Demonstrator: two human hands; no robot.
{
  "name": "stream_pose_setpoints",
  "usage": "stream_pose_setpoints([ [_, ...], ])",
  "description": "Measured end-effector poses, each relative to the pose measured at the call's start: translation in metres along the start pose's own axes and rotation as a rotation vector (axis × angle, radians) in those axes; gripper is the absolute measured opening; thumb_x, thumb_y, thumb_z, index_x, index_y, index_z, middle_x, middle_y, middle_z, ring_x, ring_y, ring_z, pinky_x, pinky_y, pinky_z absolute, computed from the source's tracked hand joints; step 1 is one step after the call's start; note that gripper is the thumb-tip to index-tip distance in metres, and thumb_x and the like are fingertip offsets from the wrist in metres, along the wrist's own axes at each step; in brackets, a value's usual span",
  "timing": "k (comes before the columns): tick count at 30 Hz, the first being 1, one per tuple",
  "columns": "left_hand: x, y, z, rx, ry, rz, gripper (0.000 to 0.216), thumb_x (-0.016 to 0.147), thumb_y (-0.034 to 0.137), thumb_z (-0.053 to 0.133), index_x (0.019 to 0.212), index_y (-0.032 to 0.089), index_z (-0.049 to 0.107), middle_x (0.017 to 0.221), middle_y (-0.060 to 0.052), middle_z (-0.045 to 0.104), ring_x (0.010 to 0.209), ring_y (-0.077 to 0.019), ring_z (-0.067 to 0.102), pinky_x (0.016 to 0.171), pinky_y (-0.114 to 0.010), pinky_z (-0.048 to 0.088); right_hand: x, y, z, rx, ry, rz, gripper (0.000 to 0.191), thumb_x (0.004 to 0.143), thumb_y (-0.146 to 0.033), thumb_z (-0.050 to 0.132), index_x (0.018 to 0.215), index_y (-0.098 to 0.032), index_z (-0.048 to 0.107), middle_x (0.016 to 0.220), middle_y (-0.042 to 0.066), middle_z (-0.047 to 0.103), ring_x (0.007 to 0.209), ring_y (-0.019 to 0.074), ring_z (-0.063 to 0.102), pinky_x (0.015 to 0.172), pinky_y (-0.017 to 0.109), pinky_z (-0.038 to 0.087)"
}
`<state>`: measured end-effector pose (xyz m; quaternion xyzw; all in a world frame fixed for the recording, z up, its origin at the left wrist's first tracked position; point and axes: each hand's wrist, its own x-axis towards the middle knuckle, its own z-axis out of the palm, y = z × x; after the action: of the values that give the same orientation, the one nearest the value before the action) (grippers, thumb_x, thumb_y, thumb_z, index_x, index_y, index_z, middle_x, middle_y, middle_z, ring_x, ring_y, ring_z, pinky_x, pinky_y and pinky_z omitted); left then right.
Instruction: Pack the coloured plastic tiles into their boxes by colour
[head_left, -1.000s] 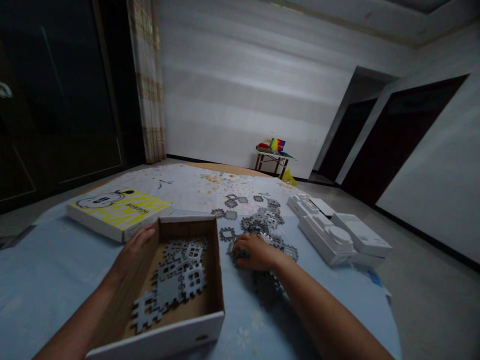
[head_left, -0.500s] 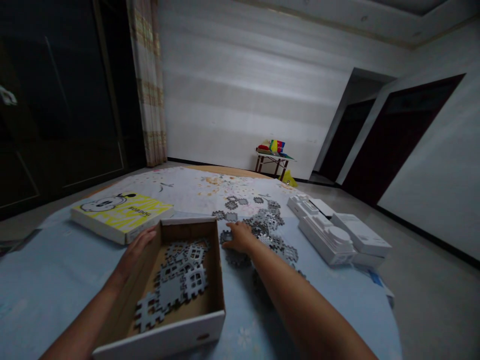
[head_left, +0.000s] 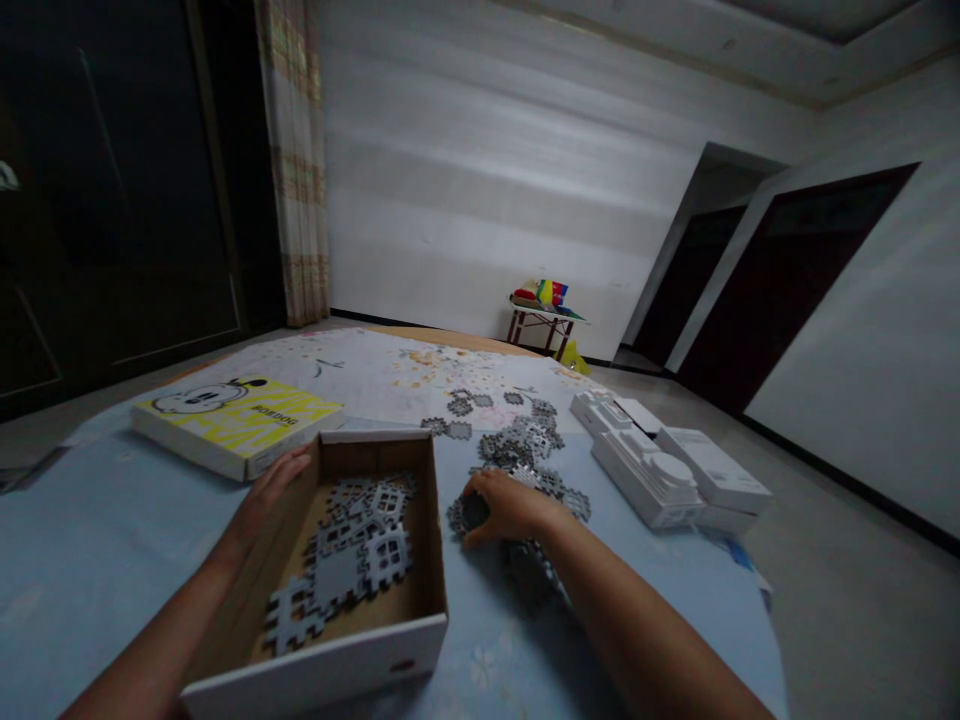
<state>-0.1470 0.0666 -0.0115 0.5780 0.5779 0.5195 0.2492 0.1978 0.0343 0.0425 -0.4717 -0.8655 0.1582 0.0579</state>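
An open cardboard box [head_left: 441, 560] with white outer sides stands in front of me. Grey notched interlocking tiles [head_left: 339, 578], some with window-like openings, lie loosely on its floor. My left hand [head_left: 271, 490] holds the box by its left wall, near the far corner. To the right of the box, my right hand [head_left: 506, 507] curls its thumb and fingers around a dark grey notched tile [head_left: 466, 512] at the near left of a heap. More tiles [head_left: 525, 440] are piled beyond that hand, and its forearm covers part of the heap.
A yellow and white lid [head_left: 240, 425] with a cartoon drawing lies left of the box. White boxes and stacked white packaging [head_left: 652, 465] stand at right. A flowered cloth [head_left: 487, 655] covers the table. A small table [head_left: 541, 315] with colourful things stands by the wall.
My right hand has moved slightly toward me and to the right, with its fingers now round a tile at the near edge of the heap. My left hand stays on the box.
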Motion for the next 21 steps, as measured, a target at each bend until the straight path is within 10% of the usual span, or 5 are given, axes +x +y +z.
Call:
stream_pose_setpoints([
  [13, 0.003, -0.008, 0.001, 0.016, -0.014, -0.002, 0.055, 0.071, 0.049, 0.038, 0.109, 0.014, 0.056, 0.127, -0.009, 0.054, 0.122, -0.0247, 0.042, 0.105, -0.036, 0.029, -0.01, 0.004, 0.015, -0.022, 0.135, 0.018, 0.066, 0.06, -0.032, 0.067, 0.121, -0.02, 0.047, 0.113, 0.01, 0.052, 0.104, 0.0248, 0.049, 0.087, 0.033, 0.039],
  [21, 0.003, -0.007, 0.002, 0.058, -0.022, 0.046, 0.054, 0.075, 0.046, 0.033, 0.112, 0.012, 0.055, 0.126, -0.01, 0.054, 0.12, -0.0233, 0.045, 0.104, -0.036, 0.031, -0.016, -0.036, -0.036, 0.288, 0.531, -0.058, 0.058, 0.068, -0.032, 0.064, 0.122, -0.023, 0.045, 0.115, 0.007, 0.054, 0.1, 0.0201, 0.052, 0.085, 0.034, 0.043],
])
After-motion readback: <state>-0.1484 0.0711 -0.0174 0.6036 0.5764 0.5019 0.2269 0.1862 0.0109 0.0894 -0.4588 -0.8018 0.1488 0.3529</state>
